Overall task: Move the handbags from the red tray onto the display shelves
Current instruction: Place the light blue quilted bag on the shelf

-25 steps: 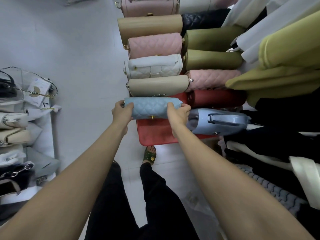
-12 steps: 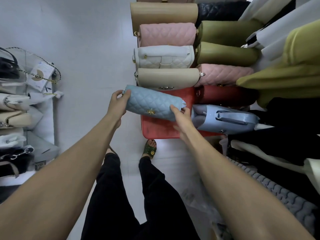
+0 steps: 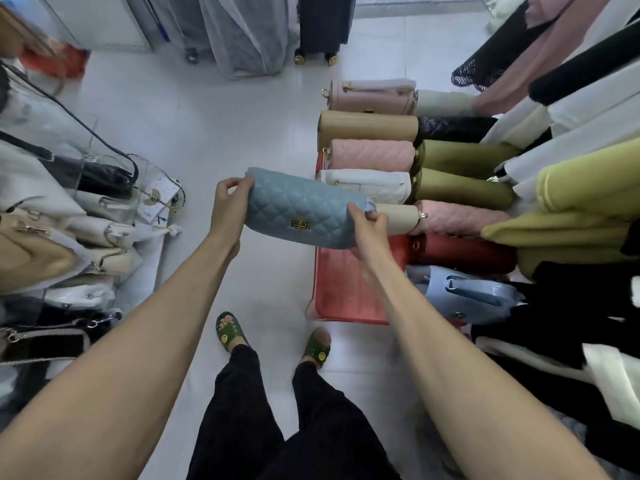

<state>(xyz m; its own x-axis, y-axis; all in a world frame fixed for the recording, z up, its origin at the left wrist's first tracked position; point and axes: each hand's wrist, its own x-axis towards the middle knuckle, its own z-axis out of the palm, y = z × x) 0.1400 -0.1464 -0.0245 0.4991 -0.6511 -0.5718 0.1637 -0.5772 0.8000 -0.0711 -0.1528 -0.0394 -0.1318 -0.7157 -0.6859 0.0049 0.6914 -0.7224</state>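
Observation:
A light blue quilted handbag point(image 3: 304, 209) with a gold clasp hangs in the air above the near left part of the red tray point(image 3: 343, 289). My left hand point(image 3: 230, 206) grips its left end and my right hand point(image 3: 369, 226) grips its right end. Several handbags stand in two rows in the tray, among them a cream one point(image 3: 398, 218), a white quilted one point(image 3: 367, 183), a pink quilted one point(image 3: 372, 154), a red one point(image 3: 464, 252) and a pale blue one point(image 3: 474, 292). The display shelves point(image 3: 52, 209) on the left hold several bags.
Hanging clothes point(image 3: 581, 188) fill the right side and overhang the tray. A black suitcase point(image 3: 322, 26) and covered garments point(image 3: 242, 32) stand at the far wall. White tiled floor point(image 3: 214, 126) lies between shelves and tray. My sandalled feet point(image 3: 273, 336) stand near the tray's front corner.
The blue bag has come up out of the tray and moved left, away from the row. My view has lifted, bringing the shelves and far wall into sight.

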